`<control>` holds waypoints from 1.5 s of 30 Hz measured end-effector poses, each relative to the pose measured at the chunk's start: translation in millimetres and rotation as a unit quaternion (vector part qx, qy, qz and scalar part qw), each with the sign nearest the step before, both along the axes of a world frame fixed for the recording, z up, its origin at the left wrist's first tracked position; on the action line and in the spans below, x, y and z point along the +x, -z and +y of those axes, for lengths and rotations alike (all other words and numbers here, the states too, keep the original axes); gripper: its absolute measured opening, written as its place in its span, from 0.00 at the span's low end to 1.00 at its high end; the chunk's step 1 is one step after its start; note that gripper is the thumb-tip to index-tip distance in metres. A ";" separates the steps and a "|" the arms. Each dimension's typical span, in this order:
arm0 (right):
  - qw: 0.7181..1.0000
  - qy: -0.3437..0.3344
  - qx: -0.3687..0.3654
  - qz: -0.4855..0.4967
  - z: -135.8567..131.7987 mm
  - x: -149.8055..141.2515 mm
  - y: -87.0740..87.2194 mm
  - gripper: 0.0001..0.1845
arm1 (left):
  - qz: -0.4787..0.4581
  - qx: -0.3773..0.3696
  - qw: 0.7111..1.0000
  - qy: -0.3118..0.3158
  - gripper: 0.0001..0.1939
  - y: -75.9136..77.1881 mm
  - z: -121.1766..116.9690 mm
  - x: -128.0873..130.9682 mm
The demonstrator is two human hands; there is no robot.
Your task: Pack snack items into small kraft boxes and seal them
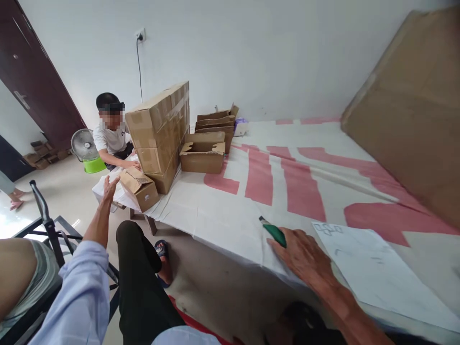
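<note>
My left hand (110, 189) is stretched out at the left, its fingers apart, beside a small closed cardboard box (139, 188) at the table's corner. Whether the fingertips touch the box I cannot tell. My right hand (304, 251) rests by the table's front edge, closed around a green-handled tool (275, 234) with a short narrow tip pointing left and away from me. The tool's exact kind is not clear. To the right of this hand lies a white paper sheet (381, 268) with some drawn marks.
Taped cartons (154, 129) are stacked behind the small box. An open cardboard box (203, 160) and more open boxes stand beside them. Across the corner sits a person (111, 136), one hand near the small box. A large cardboard piece (409, 105) looms right; a chair (53, 230) stands left.
</note>
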State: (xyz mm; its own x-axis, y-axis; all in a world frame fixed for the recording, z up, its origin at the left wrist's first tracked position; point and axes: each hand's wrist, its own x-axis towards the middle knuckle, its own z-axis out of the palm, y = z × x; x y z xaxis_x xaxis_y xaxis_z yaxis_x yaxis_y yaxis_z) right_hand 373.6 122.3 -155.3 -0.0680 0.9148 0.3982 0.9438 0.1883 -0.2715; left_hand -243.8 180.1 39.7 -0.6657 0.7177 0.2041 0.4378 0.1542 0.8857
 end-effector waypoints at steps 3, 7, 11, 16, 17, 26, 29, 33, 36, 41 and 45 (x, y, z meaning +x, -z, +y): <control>1.000 0.016 0.018 0.005 -7.0 -1.7 1.6 0.17 | -0.048 -0.025 0.998 0.020 0.31 3.1 12.9 0.0; 0.999 0.026 0.039 0.018 -12.4 -3.5 -1.0 0.18 | -0.059 -0.015 0.997 0.040 0.22 19.7 4.7 18.9; 0.998 0.053 0.039 0.010 -13.8 -9.4 -2.8 0.17 | -0.045 0.021 0.996 0.070 0.20 45.7 -18.5 54.4; 0.997 0.071 0.038 -0.002 -14.1 -15.2 -4.6 0.16 | -0.056 0.039 0.987 0.146 0.26 76.0 -39.4 112.0; 0.997 0.071 0.033 -0.005 -14.2 -15.3 -5.1 0.17 | -0.061 0.038 0.983 0.167 0.28 79.2 -41.2 121.6; 0.998 0.065 0.019 -0.009 -11.0 -12.9 -0.1 0.19 | -0.084 0.050 0.930 0.354 0.43 69.8 -31.2 152.3; 0.997 0.076 0.020 -0.002 -7.6 -12.2 6.8 0.18 | -0.088 0.057 0.921 0.376 0.47 73.4 -33.0 159.7; 0.996 0.072 0.043 0.030 -4.6 -9.8 9.5 0.18 | -0.096 0.047 0.905 0.411 0.44 87.5 -40.2 170.1; 0.989 0.036 0.074 0.120 -1.5 -13.8 -2.8 0.20 | -0.111 0.054 0.888 0.444 0.46 93.1 -37.6 173.8; 0.931 -0.063 0.041 0.356 5.6 -43.2 -43.7 0.38 | -0.145 0.086 0.852 0.496 0.55 91.2 -22.0 180.0; 0.884 -0.102 -0.006 0.456 9.7 -70.8 -70.4 0.44 | -0.151 0.099 0.842 0.508 0.59 98.0 -24.5 187.5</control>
State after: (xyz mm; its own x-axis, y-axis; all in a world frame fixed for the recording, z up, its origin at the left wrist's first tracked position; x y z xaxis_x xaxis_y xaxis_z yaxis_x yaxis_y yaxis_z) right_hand 302.8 131.9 -85.0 0.1121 0.9247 0.3637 0.2781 0.3222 -0.9049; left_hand -56.3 155.5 -58.3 0.2289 0.9203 0.3173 0.0045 -0.3269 0.9450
